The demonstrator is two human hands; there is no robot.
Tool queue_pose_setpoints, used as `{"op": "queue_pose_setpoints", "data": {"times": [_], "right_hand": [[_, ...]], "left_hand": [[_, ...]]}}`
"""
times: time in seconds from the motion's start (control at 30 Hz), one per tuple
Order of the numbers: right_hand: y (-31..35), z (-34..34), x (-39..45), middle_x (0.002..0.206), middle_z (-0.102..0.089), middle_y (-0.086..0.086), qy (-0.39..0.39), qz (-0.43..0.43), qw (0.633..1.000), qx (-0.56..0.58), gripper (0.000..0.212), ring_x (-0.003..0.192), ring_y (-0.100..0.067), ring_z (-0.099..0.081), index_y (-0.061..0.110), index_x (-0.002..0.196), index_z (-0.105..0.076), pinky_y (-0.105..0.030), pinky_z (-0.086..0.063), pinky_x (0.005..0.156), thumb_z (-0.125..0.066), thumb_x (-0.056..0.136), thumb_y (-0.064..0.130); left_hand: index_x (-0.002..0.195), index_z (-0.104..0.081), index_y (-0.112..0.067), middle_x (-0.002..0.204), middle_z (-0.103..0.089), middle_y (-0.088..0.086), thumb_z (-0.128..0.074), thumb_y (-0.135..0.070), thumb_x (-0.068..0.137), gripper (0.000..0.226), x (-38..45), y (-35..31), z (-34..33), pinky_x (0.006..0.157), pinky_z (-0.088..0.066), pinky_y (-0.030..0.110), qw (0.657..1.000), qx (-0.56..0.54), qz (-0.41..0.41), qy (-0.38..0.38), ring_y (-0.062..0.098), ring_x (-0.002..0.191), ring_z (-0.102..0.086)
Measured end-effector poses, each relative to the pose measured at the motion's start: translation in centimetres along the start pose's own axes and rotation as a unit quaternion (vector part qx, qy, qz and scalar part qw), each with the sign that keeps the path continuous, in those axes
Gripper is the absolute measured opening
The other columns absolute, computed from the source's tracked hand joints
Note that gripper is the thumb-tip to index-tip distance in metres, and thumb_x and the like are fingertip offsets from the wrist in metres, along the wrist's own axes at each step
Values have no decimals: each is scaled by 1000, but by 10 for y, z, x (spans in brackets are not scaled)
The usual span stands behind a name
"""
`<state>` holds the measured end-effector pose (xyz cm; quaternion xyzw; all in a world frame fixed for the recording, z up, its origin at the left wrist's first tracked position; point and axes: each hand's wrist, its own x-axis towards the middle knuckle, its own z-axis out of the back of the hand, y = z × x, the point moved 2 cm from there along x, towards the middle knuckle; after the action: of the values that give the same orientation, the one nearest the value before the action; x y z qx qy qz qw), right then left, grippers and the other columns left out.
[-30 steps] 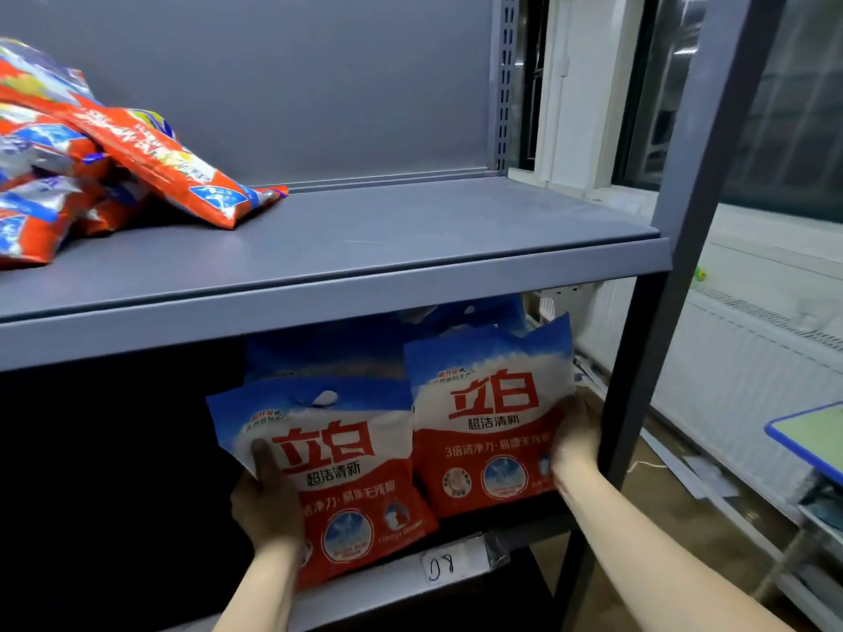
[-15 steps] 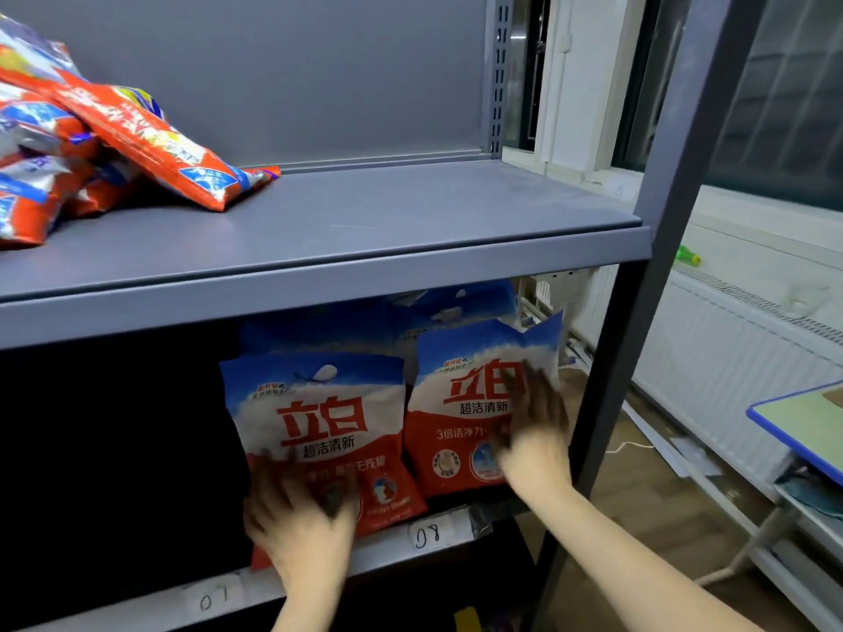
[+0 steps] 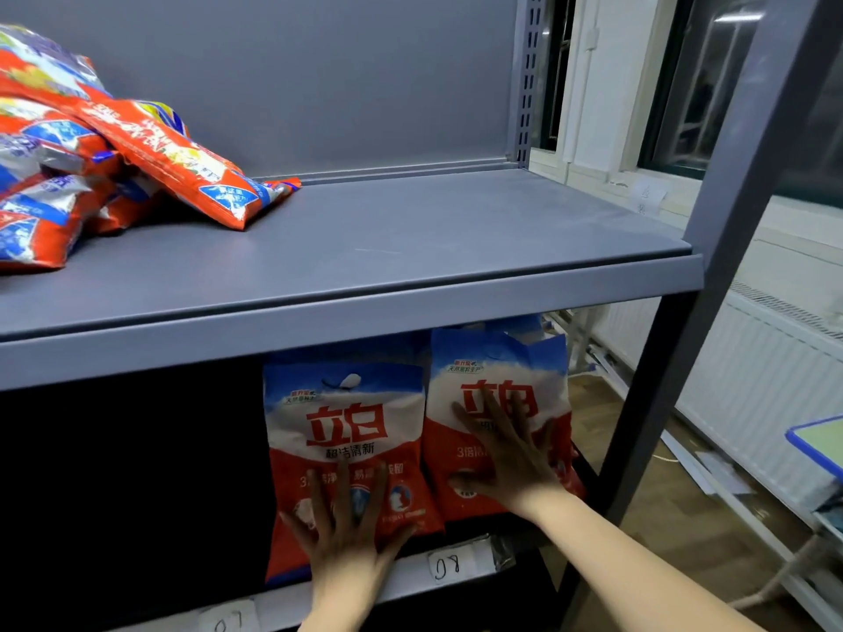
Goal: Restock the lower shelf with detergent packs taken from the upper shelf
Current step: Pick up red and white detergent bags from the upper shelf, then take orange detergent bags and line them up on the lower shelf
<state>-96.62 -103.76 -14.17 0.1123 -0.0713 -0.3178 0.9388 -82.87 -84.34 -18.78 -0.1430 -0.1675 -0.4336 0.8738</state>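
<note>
While two glossy detergent packs stand upright on the lower shelf (image 3: 460,565), the left hand (image 3: 349,535) presses the left pack (image 3: 342,431) with spread fingers, and the right hand (image 3: 511,458), fingers also spread, lies flat on the right pack (image 3: 497,380). More crinkled packs (image 3: 114,148) are piled on the smooth grey upper shelf (image 3: 410,248).

A grey metal upper shelf (image 3: 365,248) spans the view, with a matching grey back panel (image 3: 296,75) above it. At the left end of that shelf lies a heap of packs (image 3: 150,148) in bright orange-red with blue, white and yellow patches. Below the shelf stand two detergent packs: the left pack (image 3: 342,431) and the right pack (image 3: 492,371) each have a blue top band, a white middle with large red characters, and a red lower half with round blue-and-white emblems. Below them, white labels (image 3: 449,565) carry dark handwritten numbers, possibly "08". Right of the shelf, a white radiator (image 3: 752,394) has fine vertical ribbing, beside a pale green tabletop edged in blue (image 3: 816,442).
</note>
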Motion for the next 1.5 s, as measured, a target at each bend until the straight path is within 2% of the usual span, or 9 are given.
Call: {"op": "queue_pose_setpoints", "data": {"times": [0.17,0.3,0.47,0.67,0.8,0.9,0.97,1.13,1.5], "right_hand": [[-6,-4,-20,146,43,15,-7,20,997,-74,112,132,-24,44,56,138,24,-69,23,99,-38,53,96],[-4,-5,-35,160,-11,-4,-14,-1,994,-105,115,144,-39,-10,42,150,-12,-77,-7,100,-47,52,91],[-13,-9,-21,143,46,16,10,6,997,-80,115,131,-22,45,57,134,31,-62,25,99,-53,61,85],[-11,7,-29,144,41,17,43,18,996,-70,111,133,-20,39,58,130,34,-59,17,106,-60,71,70],[-3,27,-44,158,12,13,14,27,999,-28,91,146,-17,14,50,146,3,-52,-1,118,-60,81,55],[12,45,-56,152,-32,-1,12,3,999,33,69,138,-22,-33,37,147,-27,-42,-34,111,-56,86,47],[24,57,-65,129,-57,1,9,-3,998,61,55,114,-18,-55,29,139,-44,-33,-47,94,-51,88,49],[57,89,-86,138,-49,4,-36,58,994,91,51,127,-15,-45,27,138,-44,-32,-38,105,-49,92,49],[144,199,-118,107,-56,27,-127,234,950,163,26,103,5,-53,41,115,-59,-21,-44,89,-53,91,48]], "left_hand": [[150,-13,-43,161,-3,5,-23,-72,89,68,-7,-4,0,100,-10,80,998,7,-56,-33,54,134,-24],[148,-21,-42,161,-9,7,-37,-66,86,68,-6,-4,-3,98,-14,81,996,34,-77,-13,53,133,-27],[147,-23,-43,157,-18,9,-39,-63,85,67,-3,-8,7,98,-9,81,997,29,-56,47,52,137,-22],[141,-38,-41,147,-42,10,-66,-63,69,81,-4,-16,30,85,-28,81,992,10,-46,119,54,132,-29],[143,-24,-54,160,-13,-3,-45,-55,90,58,-2,-21,54,113,-16,60,986,4,32,165,36,147,-2],[136,-43,-42,132,-54,-3,-36,-45,94,42,-2,-25,73,91,-43,30,986,-47,74,140,17,119,-52],[119,-57,-35,109,-66,-8,-35,-43,95,34,0,-33,98,86,-40,30,990,-55,78,101,13,100,-61],[90,-55,-35,92,-64,-13,-35,-45,96,23,-8,-37,144,77,-35,28,993,-67,84,42,8,92,-62],[100,-64,-34,100,-68,-16,-42,-55,91,32,-17,-13,300,81,-50,30,990,-84,102,-43,7,93,-63]]}}
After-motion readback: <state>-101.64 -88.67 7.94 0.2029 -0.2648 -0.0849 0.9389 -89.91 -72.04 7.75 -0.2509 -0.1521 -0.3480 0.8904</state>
